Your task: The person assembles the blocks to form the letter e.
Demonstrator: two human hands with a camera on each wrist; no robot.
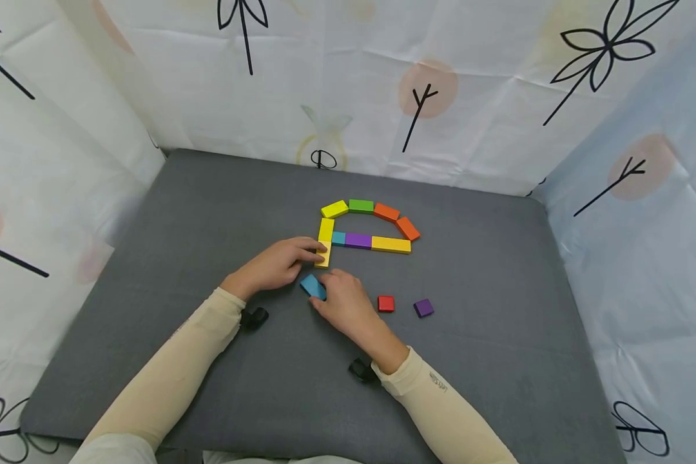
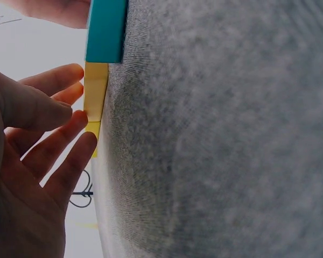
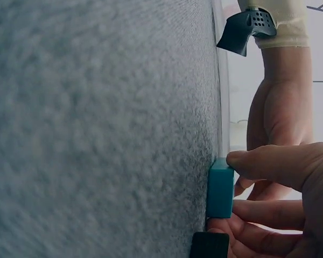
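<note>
My right hand [image 1: 345,303] pinches a blue block [image 1: 313,287] between thumb and fingers, low on the table. In the right wrist view, the thumb is at one end of that blue block [image 3: 220,188] and fingers are at its side. My left hand [image 1: 278,261] rests its fingertips on the lower pale yellow block [image 1: 323,255]. The left wrist view shows loosely spread fingers [image 2: 78,153] by this yellow block [image 2: 95,91], with the blue block [image 2: 105,32] beside its end. Another yellow block [image 1: 327,229] continues the column upward.
A closed outline has a yellow block [image 1: 334,209], green block [image 1: 361,206], two orange blocks [image 1: 386,212], and a bottom row of teal [image 1: 339,239], purple [image 1: 358,240] and yellow-orange [image 1: 391,245] blocks. Loose red [image 1: 385,303] and purple [image 1: 423,308] blocks lie right on the grey table [image 1: 499,361].
</note>
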